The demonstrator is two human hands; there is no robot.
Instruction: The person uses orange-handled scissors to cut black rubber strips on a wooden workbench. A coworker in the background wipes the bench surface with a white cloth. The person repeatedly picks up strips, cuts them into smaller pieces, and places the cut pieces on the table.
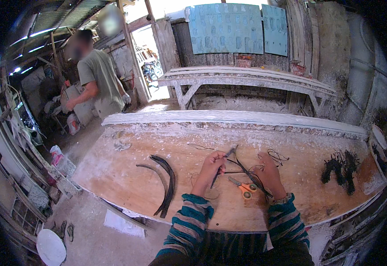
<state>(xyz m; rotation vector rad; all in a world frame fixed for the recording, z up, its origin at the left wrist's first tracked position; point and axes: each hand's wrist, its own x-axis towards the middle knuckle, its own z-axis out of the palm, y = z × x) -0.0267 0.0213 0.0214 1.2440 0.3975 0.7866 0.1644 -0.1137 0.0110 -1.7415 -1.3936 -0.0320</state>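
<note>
The left hand (212, 170) has its fingertips pinched on the black strands (256, 180) lying between the hands, and at its three o'clock the right hand (269, 175) curls over them, though from here I can't tell whether it grips. Out from the strands, orange-handled scissors (245, 189) lie close by at six o'clock, curved dark strips (170, 184) at nine, black tufted bundles (345, 170) at three and, past the table (127, 177), a person (102, 77) at ten.
</note>
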